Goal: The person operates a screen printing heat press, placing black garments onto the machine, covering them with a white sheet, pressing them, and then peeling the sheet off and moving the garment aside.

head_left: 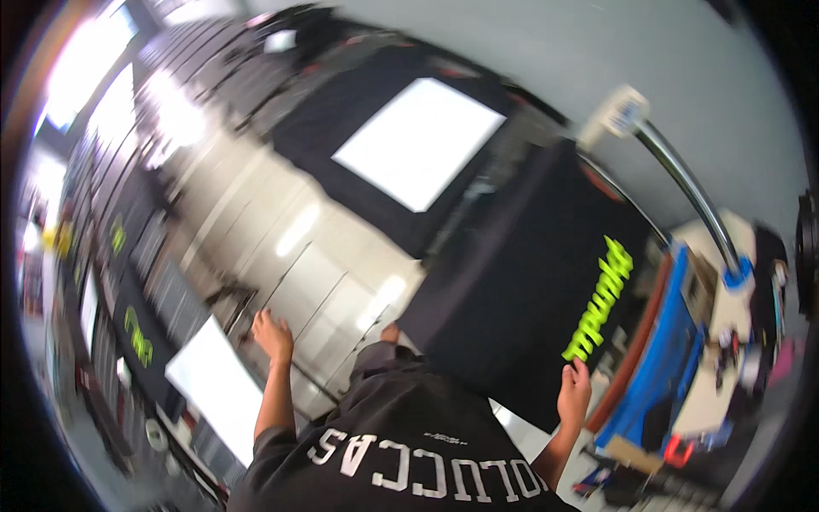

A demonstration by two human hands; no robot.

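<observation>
My left hand point(272, 336) is raised in the air over the gap between the two rows, empty, its fingers apart and slightly bent. Nearest to it is a white sheet point(217, 384), lying on the left row. My right hand point(575, 394) is at the near edge of a black T-shirt point(512, 282) spread flat on the right row. Its fingertips reach the end of the lime-green lettering point(600, 303) across the shirt. Blur hides whether those fingers grip the cloth.
Farther along the right row, another black cloth point(311, 128) carries a white square sheet point(418, 143). Black pieces with green print point(136, 337) lie on the left row. At right stand a bent metal tube point(691, 192), a blue bin point(648, 367) and a cluttered shelf point(717, 384). Tiled floor point(316, 282) runs between.
</observation>
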